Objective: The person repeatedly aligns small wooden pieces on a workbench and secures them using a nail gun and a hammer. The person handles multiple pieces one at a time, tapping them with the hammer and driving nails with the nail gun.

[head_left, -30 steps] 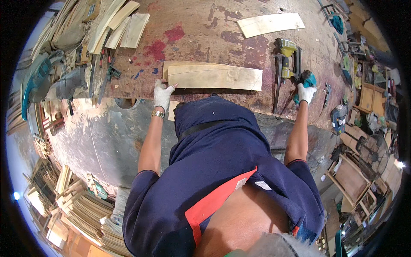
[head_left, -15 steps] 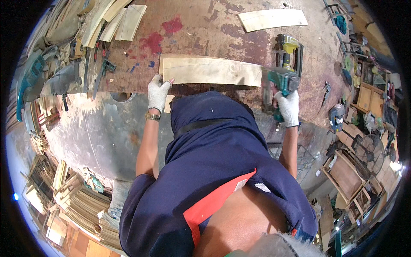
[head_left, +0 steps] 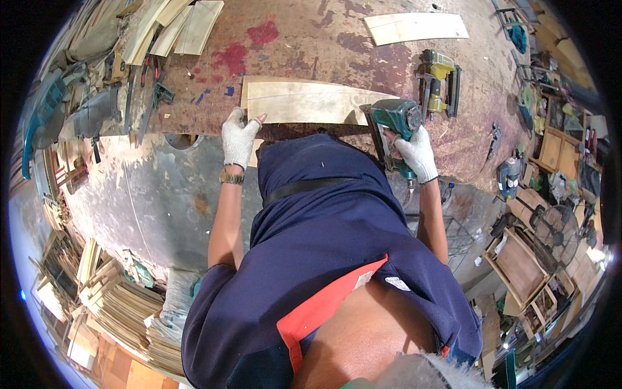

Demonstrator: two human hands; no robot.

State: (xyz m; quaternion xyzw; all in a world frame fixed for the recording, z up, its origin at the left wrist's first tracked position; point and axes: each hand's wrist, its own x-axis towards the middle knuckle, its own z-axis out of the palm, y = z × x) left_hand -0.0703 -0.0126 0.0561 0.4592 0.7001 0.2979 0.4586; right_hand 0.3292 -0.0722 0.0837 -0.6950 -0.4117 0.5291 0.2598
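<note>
Nearest, the person's navy clothing [head_left: 337, 246] comes up close to the near edge of the upper board [head_left: 311, 102], a long pale piece that lies along the near side of the workbench [head_left: 317, 55] over a second board [head_left: 244, 94], which peeks out at its left end and far edge. At the upper board's near left corner, the gloved left hand [head_left: 240, 137] is partly curled, a bare fingertip against the wood; whether it pinches both boards or only steadies them cannot be told. At the upper board's right end, the gloved right hand [head_left: 418, 154] is wrapped firmly round the grip of a green nailer [head_left: 396, 118], whose body overlaps that end in the view; contact between nose and wood cannot be made out. The step in hand looks like setting the tool at the paired boards, and the next move seems to call for their edges held flush and the nose placed squarely before any trigger pull. Beyond the upper board's right end rests a yellow nailer [head_left: 442, 70]; farther off lie a loose board [head_left: 414, 28] beyond that end and stacked strips [head_left: 199, 29] beyond its left.
</note>
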